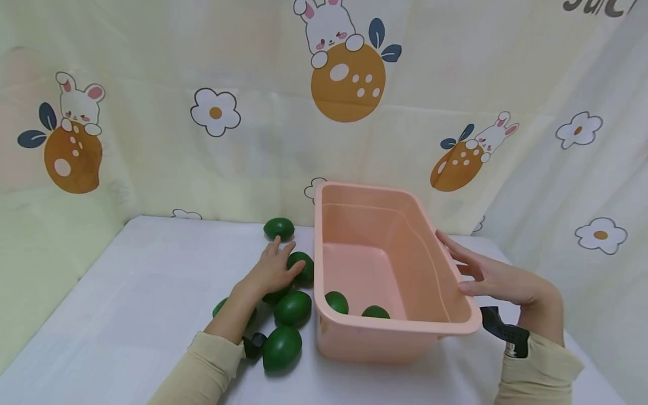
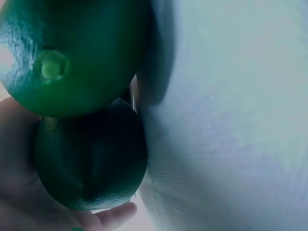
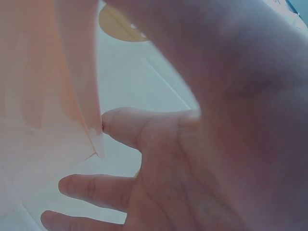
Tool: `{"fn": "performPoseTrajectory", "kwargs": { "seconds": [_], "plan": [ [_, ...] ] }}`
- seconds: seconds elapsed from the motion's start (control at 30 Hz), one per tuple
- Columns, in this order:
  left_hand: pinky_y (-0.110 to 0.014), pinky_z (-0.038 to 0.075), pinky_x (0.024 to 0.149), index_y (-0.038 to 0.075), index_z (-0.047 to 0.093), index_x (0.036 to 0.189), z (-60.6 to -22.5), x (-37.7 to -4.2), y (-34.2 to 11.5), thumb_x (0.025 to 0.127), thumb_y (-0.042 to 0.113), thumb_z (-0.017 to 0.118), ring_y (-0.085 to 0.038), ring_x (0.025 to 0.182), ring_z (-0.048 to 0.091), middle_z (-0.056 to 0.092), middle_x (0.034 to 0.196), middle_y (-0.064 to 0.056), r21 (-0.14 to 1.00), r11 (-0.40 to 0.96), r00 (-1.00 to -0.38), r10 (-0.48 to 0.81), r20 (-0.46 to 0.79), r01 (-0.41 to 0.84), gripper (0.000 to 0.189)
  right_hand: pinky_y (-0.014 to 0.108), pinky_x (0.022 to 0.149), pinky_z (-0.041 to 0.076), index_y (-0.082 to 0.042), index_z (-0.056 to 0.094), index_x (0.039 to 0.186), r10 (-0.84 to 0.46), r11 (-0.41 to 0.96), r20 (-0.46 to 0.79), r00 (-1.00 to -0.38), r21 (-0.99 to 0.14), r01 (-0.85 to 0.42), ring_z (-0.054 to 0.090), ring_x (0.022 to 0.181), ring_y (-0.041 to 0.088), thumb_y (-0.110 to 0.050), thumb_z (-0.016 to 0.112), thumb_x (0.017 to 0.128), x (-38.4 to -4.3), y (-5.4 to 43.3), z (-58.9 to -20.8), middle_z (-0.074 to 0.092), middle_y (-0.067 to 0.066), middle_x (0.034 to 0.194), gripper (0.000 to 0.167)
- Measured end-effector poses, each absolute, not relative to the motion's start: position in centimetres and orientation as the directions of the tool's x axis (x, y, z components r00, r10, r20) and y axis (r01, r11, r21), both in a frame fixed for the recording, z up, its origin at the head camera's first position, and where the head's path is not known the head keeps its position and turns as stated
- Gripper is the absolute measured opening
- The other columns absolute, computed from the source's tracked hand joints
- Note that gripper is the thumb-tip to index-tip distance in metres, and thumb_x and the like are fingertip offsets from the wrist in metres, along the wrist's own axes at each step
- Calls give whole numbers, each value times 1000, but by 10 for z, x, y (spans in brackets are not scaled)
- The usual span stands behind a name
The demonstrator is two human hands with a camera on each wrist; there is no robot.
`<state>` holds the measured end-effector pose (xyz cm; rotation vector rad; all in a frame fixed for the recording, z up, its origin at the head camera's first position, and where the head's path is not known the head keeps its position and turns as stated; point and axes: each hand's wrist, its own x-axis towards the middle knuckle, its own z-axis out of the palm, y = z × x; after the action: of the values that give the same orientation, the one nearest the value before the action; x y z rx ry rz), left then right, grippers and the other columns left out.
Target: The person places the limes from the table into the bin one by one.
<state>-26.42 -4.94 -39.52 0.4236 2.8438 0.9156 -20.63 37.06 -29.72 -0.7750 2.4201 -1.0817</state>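
My left hand reaches over a group of green limes left of a pink plastic tub. Its fingers are spread, and the thumb lies across one lime beside the tub's wall. In the left wrist view, one lime sits in front of that palm, with another lime closer to the camera. My right hand is at the tub's right rim, fingers extended and a fingertip touching the rim in the right wrist view. Two limes show inside the tub, partly hidden by its near wall.
A single lime lies at the table's back edge, beyond my left fingertips. Another lime is close to my left wrist. The white table extends to the left. A curtain with rabbit and flower prints hangs behind.
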Motion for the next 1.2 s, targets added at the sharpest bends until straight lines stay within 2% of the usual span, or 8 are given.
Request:
{"fn": "performPoseTrajectory", "kwargs": {
  "seconds": [0.17, 0.37, 0.63, 0.8, 1.0, 1.1, 1.2],
  "plan": [
    [-59, 26, 111, 9, 29, 149, -396, -265, -48, 93, 48, 51, -41, 143, 18, 15, 156, -24, 617, 754, -938, 340, -75, 224, 72, 27, 91, 47, -28, 0, 153, -621, 544, -121, -775, -778, -315, 37, 127, -5, -14, 57, 90, -205, 370, -295, 3, 0, 161, 87],
    [-54, 33, 109, 10, 28, 149, -397, -265, -43, 87, 45, 64, -37, 139, 32, 28, 152, -22, 624, 745, -931, 358, -73, 237, 80, 27, 92, 47, -28, -1, 153, -633, 526, -119, -765, -792, -312, 37, 128, -4, -11, 56, 90, -206, 371, -295, 3, 1, 161, 87],
    [-51, 43, 100, 12, 31, 147, -400, -265, -38, 79, 35, 75, -32, 121, 52, 48, 135, -19, 602, 760, -935, 349, -59, 246, 84, 29, 90, 48, -28, 0, 153, -621, 538, -121, -774, -784, -309, 38, 126, -2, -13, 56, 89, -206, 369, -294, 5, 1, 161, 86],
    [-49, 46, 96, 13, 36, 140, -402, -265, -36, 76, 34, 79, -30, 112, 56, 51, 126, -16, 592, 769, -946, 322, -32, 242, 80, 30, 91, 48, -29, 0, 153, -619, 534, -126, -775, -791, -298, 38, 126, -1, -14, 56, 89, -205, 367, -296, 5, 1, 161, 87],
    [-49, 48, 93, 14, 37, 136, -402, -264, -34, 73, 29, 81, -30, 108, 57, 48, 127, -15, 597, 764, -953, 304, 3, 246, 78, 34, 91, 48, -29, 0, 153, -611, 536, -128, -781, -793, -290, 39, 126, 1, -15, 56, 89, -205, 366, -296, 5, 2, 161, 87],
    [-50, 48, 93, 19, 38, 139, -401, -264, -32, 73, 28, 82, -30, 109, 56, 46, 131, -15, 580, 775, -954, 299, 12, 250, 79, 38, 91, 47, -31, 0, 153, -598, 545, -129, -791, -789, -283, 39, 126, 1, -16, 57, 89, -205, 364, -295, 6, 0, 161, 87],
    [-50, 48, 92, 26, 43, 138, -402, -265, -31, 74, 28, 81, -30, 111, 56, 44, 134, -14, 553, 790, -953, 302, 24, 264, 75, 36, 91, 48, -30, 0, 153, -602, 545, -126, -789, -787, -290, 38, 126, -1, -16, 56, 89, -205, 364, -295, 6, 1, 161, 87]
  ]
}}
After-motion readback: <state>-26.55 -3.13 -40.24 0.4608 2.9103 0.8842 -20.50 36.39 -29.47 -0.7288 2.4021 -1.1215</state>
